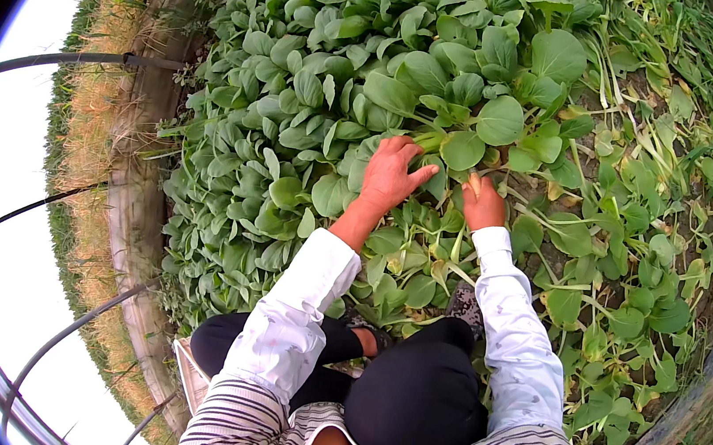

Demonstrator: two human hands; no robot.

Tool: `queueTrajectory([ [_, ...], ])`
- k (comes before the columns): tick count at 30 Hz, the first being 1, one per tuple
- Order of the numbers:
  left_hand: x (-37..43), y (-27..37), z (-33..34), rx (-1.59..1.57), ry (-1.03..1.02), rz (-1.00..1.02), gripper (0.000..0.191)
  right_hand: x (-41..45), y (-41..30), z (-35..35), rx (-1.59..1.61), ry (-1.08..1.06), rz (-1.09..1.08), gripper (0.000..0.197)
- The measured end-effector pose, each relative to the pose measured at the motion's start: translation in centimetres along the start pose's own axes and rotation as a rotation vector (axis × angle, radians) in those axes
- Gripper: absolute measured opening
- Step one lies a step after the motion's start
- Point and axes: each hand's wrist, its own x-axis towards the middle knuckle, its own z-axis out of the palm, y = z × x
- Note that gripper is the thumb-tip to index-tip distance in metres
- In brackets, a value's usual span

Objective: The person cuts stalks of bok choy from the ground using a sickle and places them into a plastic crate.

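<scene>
Dense leafy greens, apparently bok choy (306, 89), stand in front of me and to the left. My left hand (393, 170) lies at the base of one plant (432, 140), thumb apart from the fingers; leaves hide part of the fingertips, so its grip is unclear. Just to its right, my right hand (484, 203) is closed around a tool's light wooden handle (475, 182). The tool's far end is hidden among leaves and soil.
Loose and yellowing leaves (560, 301) lie over the soil at right. My shoes (468, 306) are among leaves below my hands. A pale crate-like edge (188, 369) shows at lower left, near the plastic-covered border (133, 222) and hoops (93, 57).
</scene>
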Motion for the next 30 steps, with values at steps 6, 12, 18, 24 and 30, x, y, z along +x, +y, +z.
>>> queueTrajectory([
  [6,-0.7,-0.4,0.8,0.087,0.053,-0.073,0.030,0.3,0.9,0.5,0.131,0.049,-0.022,0.031],
  [12,-1.7,-1.6,2.1,0.132,0.148,-0.045,0.025,0.8,0.4,1.3,-0.030,0.039,-0.087,0.030],
  [18,-1.9,-3.1,2.3,0.060,0.186,-0.084,0.024,1.1,1.0,2.2,-0.029,0.007,-0.140,0.033],
  [24,-0.9,-3.9,2.2,0.010,0.141,-0.121,0.025,1.6,2.2,2.7,-0.005,-0.025,-0.187,0.035],
  [30,-0.4,-3.8,2.4,0.073,0.161,-0.131,0.025,1.8,1.3,3.5,-0.098,-0.047,-0.135,0.036],
])
